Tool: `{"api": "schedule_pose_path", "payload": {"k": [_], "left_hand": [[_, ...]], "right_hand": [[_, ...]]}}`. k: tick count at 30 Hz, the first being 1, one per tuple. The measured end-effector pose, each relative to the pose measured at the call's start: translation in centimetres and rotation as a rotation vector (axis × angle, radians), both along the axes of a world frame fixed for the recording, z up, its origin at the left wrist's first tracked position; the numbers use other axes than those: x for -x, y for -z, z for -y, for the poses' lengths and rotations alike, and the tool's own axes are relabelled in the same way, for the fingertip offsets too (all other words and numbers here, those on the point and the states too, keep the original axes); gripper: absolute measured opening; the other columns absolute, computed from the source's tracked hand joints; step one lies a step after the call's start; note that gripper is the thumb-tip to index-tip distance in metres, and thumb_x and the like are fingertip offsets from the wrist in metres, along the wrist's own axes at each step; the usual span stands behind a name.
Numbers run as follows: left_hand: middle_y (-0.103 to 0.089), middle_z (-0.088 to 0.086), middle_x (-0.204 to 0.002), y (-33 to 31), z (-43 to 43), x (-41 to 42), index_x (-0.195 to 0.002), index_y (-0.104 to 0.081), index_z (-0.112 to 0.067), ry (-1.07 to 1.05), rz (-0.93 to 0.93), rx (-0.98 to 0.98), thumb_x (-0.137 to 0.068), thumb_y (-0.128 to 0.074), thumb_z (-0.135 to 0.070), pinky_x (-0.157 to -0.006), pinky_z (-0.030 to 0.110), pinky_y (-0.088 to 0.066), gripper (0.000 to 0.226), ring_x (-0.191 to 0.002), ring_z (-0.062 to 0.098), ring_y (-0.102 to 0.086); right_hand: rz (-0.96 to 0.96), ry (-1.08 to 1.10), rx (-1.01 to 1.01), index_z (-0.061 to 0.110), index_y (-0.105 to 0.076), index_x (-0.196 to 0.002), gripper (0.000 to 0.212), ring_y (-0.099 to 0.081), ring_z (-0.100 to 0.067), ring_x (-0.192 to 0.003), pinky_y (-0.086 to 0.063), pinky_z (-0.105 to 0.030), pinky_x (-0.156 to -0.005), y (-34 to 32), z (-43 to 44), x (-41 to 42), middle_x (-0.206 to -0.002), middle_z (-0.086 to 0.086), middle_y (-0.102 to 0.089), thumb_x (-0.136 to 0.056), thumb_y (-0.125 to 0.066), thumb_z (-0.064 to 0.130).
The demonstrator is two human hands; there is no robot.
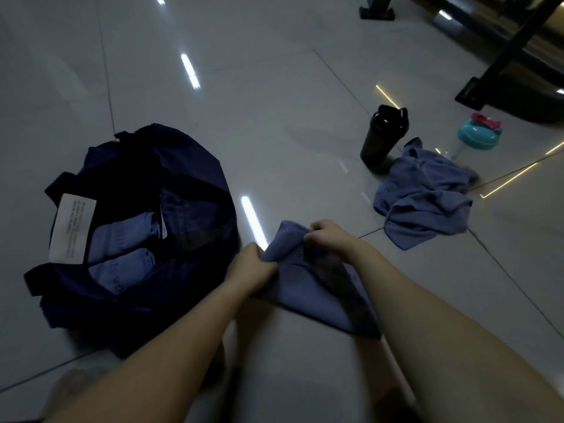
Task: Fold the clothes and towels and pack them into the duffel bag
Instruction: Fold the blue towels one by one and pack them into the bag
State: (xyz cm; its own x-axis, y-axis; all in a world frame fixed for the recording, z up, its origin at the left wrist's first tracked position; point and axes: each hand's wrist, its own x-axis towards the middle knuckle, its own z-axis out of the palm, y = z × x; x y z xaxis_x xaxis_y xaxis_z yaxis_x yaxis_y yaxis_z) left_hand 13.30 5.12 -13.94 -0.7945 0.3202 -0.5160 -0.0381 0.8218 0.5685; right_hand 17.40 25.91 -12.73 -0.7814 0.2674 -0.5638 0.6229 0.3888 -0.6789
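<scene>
1. The blue towel [314,288] lies low in the centre of the frame, partly on the floor [274,102] and partly lifted. The left hand [254,264] pinches its left edge. The right hand [328,236] is curled onto the raised upper edge. Both grips are closed on the cloth.
2. The step in hand looks like a fold across the towel. Match the two pinched edges before laying them down, so the corners meet and do not skew.
3. Keep the lower part flat on the floor while the lifted flap comes over. Slack there would likely set a crease.
4. Once it is laid, smooth from the fold outward with flat fingers.
5. Fold it down to about the size of the two folded blue pieces [122,236] lying side by side in the open duffel bag [195,166] at centre left. It should then sit beside them.
6. A crumpled blue cloth [424,196] waits at right. It touches the foot of the black shaker [383,137], with a teal bottle [477,135] just beyond. Lift it clear of both when its turn comes, or it may tip them.
</scene>
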Motion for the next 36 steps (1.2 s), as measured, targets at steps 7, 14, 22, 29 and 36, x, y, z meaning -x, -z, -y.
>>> {"api": "schedule_pose_path", "payload": {"k": [7, 14, 22, 29, 36], "left_hand": [[-0.051, 0.003, -0.060, -6.9, -1.7, 3.1, -0.067, -0.057, -0.012, 0.036, -0.032, -0.208, -0.077, -0.082, -0.025, -0.055, 0.027, -0.041, 0.029, -0.058, 0.017, -0.049], [-0.069, -0.003, -0.074, -15.3, -2.3, 5.0, -0.080, -0.071, -0.020, 0.029, -0.322, -0.440, -0.080, -0.079, -0.025, -0.068, 0.030, -0.051, 0.009, -0.071, 0.011, -0.063], [-0.058, 0.000, -0.067, -13.2, -1.0, 1.6, -0.077, -0.055, -0.014, 0.172, -0.391, -0.543, -0.077, -0.078, -0.021, -0.061, 0.038, -0.049, 0.024, -0.062, 0.015, -0.053], [-0.053, -0.007, -0.064, -3.0, 3.6, -4.3, -0.073, -0.047, -0.013, 0.352, -0.096, -0.239, -0.058, -0.078, -0.037, -0.059, 0.043, -0.049, 0.042, -0.057, 0.007, -0.046], [-0.068, -0.002, -0.076, -1.2, 4.3, -6.0, -0.079, -0.070, -0.019, 0.556, 0.228, -0.052, -0.073, -0.087, -0.021, -0.067, 0.029, -0.056, 0.019, -0.068, 0.010, -0.063]], "right_hand": [[-0.251, 0.012, 0.001, -0.004, -0.066, -0.077, 0.025, -0.047, -0.015, -0.063, -0.037, -0.031, -0.058, -6.1, -2.3, -0.8, -0.066, -0.008, -0.051, -0.083, -0.079, 0.015], [-0.613, 0.317, 0.103, 0.010, -0.060, -0.087, 0.020, -0.065, -0.010, -0.070, -0.054, -0.022, -0.066, -12.6, -4.5, -1.1, -0.077, -0.008, -0.063, -0.085, -0.067, -0.010], [-0.579, 0.251, 0.084, 0.003, -0.071, -0.097, 0.034, -0.070, -0.007, -0.080, -0.055, -0.024, -0.073, -10.5, -2.1, -5.6, -0.088, -0.006, -0.072, -0.078, -0.057, -0.021], [-0.112, 0.159, 0.143, -0.016, -0.063, -0.093, 0.028, -0.066, -0.024, -0.073, -0.054, -0.038, -0.065, -0.6, 2.3, -14.1, -0.077, -0.014, -0.066, -0.066, -0.055, -0.020], [0.202, -0.049, 0.204, 0.007, -0.060, -0.072, 0.020, -0.063, -0.018, -0.064, -0.053, -0.032, -0.063, 0.6, 3.4, -17.2, -0.063, -0.003, -0.062, -0.064, -0.068, -0.009]]}}
